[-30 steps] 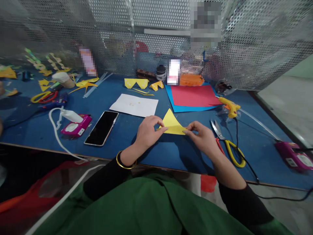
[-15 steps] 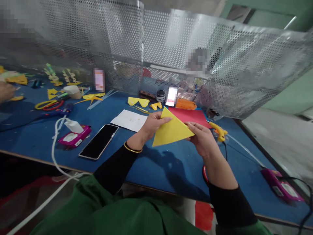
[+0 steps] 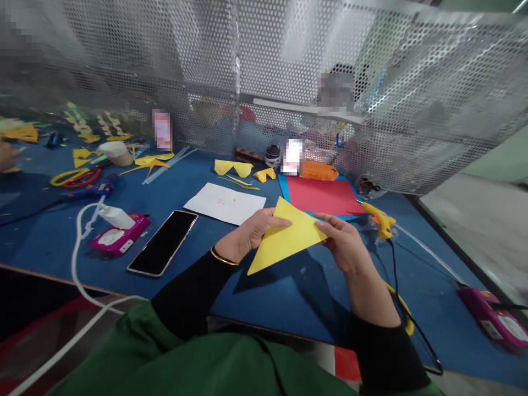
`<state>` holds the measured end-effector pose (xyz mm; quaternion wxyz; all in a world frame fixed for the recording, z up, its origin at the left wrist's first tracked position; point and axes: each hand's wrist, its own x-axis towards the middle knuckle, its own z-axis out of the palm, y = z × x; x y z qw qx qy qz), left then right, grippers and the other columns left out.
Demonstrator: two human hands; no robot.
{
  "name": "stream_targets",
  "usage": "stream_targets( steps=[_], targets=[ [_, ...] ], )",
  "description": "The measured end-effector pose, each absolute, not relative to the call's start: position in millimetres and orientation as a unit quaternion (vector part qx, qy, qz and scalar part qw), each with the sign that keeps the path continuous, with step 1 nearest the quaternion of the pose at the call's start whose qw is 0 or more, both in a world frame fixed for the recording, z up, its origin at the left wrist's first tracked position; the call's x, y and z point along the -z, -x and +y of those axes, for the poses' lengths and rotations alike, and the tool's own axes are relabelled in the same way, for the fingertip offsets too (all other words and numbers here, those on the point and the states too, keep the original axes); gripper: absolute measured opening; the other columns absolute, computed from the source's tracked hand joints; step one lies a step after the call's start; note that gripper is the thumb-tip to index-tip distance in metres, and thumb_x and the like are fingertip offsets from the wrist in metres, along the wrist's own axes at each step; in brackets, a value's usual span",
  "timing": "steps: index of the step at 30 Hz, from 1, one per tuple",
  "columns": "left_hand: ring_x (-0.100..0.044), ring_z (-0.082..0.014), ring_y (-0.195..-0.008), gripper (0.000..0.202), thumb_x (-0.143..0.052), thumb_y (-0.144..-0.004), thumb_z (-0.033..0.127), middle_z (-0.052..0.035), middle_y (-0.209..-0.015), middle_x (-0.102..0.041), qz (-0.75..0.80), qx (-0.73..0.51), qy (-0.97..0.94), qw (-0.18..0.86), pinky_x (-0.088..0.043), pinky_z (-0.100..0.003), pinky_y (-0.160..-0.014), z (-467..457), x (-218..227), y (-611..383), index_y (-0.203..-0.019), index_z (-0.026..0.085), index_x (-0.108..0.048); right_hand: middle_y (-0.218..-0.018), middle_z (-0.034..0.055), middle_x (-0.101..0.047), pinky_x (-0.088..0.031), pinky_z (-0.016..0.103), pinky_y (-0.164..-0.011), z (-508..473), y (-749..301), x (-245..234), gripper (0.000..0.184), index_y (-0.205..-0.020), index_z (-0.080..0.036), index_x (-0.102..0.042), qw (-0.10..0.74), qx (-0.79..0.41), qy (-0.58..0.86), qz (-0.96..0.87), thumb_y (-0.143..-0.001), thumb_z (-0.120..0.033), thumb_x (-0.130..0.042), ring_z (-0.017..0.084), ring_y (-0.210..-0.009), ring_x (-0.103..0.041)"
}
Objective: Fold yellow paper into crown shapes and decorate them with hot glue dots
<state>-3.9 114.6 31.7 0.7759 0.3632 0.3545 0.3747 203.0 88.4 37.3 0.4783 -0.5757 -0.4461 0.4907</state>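
Note:
A yellow piece of paper [image 3: 284, 239], roughly triangular, is held above the blue table between both hands. My left hand [image 3: 258, 228] pinches its left side, thumb lying on top and the fingers hidden beneath. On the right corner, my right hand [image 3: 342, 239] is closed with the thumb on the upper face. Just beyond lie red paper [image 3: 322, 195] on a blue sheet and a white sheet [image 3: 223, 203] with small yellow specks. Yellow cut-paper shapes [image 3: 233, 168] sit behind the white sheet.
A phone [image 3: 163, 242] lies left of my hands, near a purple power socket [image 3: 119, 234] with a white cable. A yellow glue gun [image 3: 381, 220] and its cord are on the right, with another purple socket [image 3: 495, 316]. Perforated metal sheeting [image 3: 280, 60] borders the table's back.
The yellow paper has come lower and nearer in the view, turned slightly, its lower left point now reaching farther down. Both hands still hold it. The camera view has shifted a little.

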Motion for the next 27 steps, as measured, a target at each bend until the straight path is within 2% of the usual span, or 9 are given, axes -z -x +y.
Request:
stream_targets(
  steps=[4,6,8,10,13,17,23,27],
  targets=[
    [-0.073,-0.0224,-0.072,0.037,-0.086,-0.058,0.016,-0.0104,-0.087,-0.078,0.381,-0.423,-0.36,0.739,-0.058,-0.036,-0.074,119,-25,4,-0.091,0.013,-0.07,-0.11,0.0124,-0.07,-0.05,0.042,-0.088,61,-235,-35,0.051,-0.103,-0.02,-0.069,0.463,-0.313,0.663,-0.498,-0.066,-0.055,-0.075,0.029,-0.104,-0.062],
    [-0.073,-0.0225,-0.07,0.037,-0.085,-0.059,0.014,-0.0103,-0.086,-0.078,0.378,-0.431,-0.356,0.738,-0.059,-0.036,-0.072,121,-25,5,-0.092,0.013,-0.07,-0.115,0.016,-0.068,-0.05,0.046,-0.085,37,-260,-27,0.05,-0.111,-0.02,-0.068,0.287,-0.076,0.761,-0.577,-0.081,-0.057,-0.056,0.034,-0.104,-0.064],
    [-0.073,-0.0225,-0.07,0.037,-0.085,-0.059,0.012,-0.0099,-0.086,-0.078,0.374,-0.437,-0.35,0.739,-0.059,-0.037,-0.072,122,-26,5,-0.093,0.013,-0.07,-0.11,0.0199,-0.067,-0.051,0.046,-0.076,13,-283,-15,0.048,-0.115,-0.016,-0.067,0.115,0.026,0.811,-0.574,-0.088,-0.05,-0.046,0.035,-0.095,-0.067],
    [-0.073,-0.0222,-0.069,0.037,-0.086,-0.058,0.012,-0.0094,-0.085,-0.078,0.373,-0.448,-0.352,0.733,-0.059,-0.036,-0.072,123,-28,5,-0.091,0.013,-0.07,-0.102,0.0191,-0.067,-0.052,0.042,-0.071,-8,-299,-2,0.044,-0.113,-0.014,-0.066,0.009,0.03,0.816,-0.577,-0.088,-0.045,-0.047,0.033,-0.088,-0.069],
    [-0.073,-0.0232,-0.071,0.036,-0.088,-0.059,0.012,-0.0097,-0.085,-0.078,0.368,-0.454,-0.362,0.726,-0.059,-0.038,-0.073,123,-30,7,-0.091,0.013,-0.071,-0.102,0.018,-0.066,-0.052,0.039,-0.074,-23,-308,9,0.044,-0.121,-0.013,-0.062,-0.056,0.013,0.799,-0.598,-0.089,-0.038,-0.046,0.03,-0.086,-0.07],
    [-0.074,-0.0242,-0.076,0.035,-0.088,-0.061,0.012,-0.0097,-0.088,-0.078,0.376,-0.47,-0.371,0.707,-0.058,-0.04,-0.076,123,-35,11,-0.092,0.014,-0.071,-0.098,0.0183,-0.067,-0.052,0.038,-0.075,-18,-302,2,0.052,-0.13,-0.009,-0.055,-0.102,-0.001,0.802,-0.588,-0.086,-0.037,-0.048,0.031,-0.087,-0.071],
    [-0.074,-0.0219,-0.077,0.036,-0.086,-0.063,0.009,-0.0083,-0.088,-0.078,0.362,-0.486,-0.393,0.692,-0.057,-0.038,-0.079,125,-41,19,-0.095,0.014,-0.071,-0.094,0.0184,-0.069,-0.052,0.038,-0.07,-4,-294,-16,0.044,-0.119,-0.012,-0.061,-0.159,-0.034,0.8,-0.578,-0.085,-0.036,-0.049,0.032,-0.085,-0.072],
    [-0.073,-0.021,-0.076,0.03,-0.082,-0.066,0.006,-0.0082,-0.087,-0.078,0.367,-0.494,-0.393,0.684,-0.058,-0.038,-0.078,128,-43,23,-0.092,0.013,-0.07,-0.095,0.0201,-0.069,-0.054,0.038,-0.073,-5,-300,-9,0.042,-0.115,-0.012,-0.063,-0.149,-0.022,0.808,-0.57,-0.087,-0.039,-0.046,0.031,-0.084,-0.073]
  ],
)
